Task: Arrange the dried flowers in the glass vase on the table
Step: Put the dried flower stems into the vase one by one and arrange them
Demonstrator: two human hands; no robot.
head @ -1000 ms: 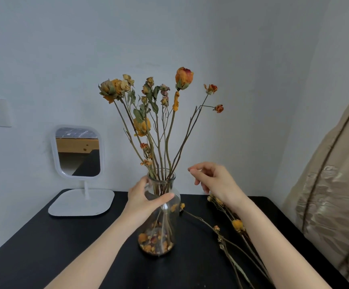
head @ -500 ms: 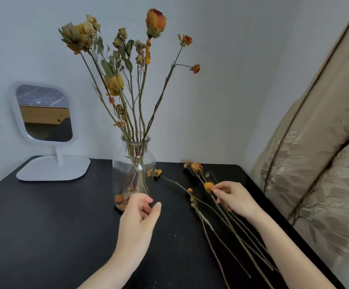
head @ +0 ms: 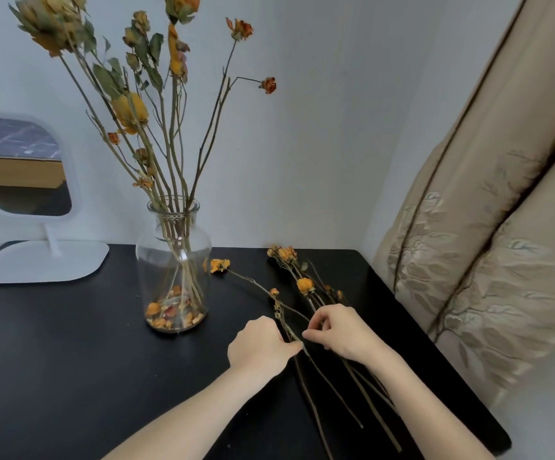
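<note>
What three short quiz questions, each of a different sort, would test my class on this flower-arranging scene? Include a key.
1. True or false: the glass vase stands upright and holds several stems.
2. Multiple choice: where do the loose dried flowers lie?
A. Inside the vase
B. On the table, to the right of the vase
C. On the curtain
3. Fill the gap: the left hand and the right hand both grip the loose flowers by their ___.

Key: 1 true; 2 B; 3 stems.
</note>
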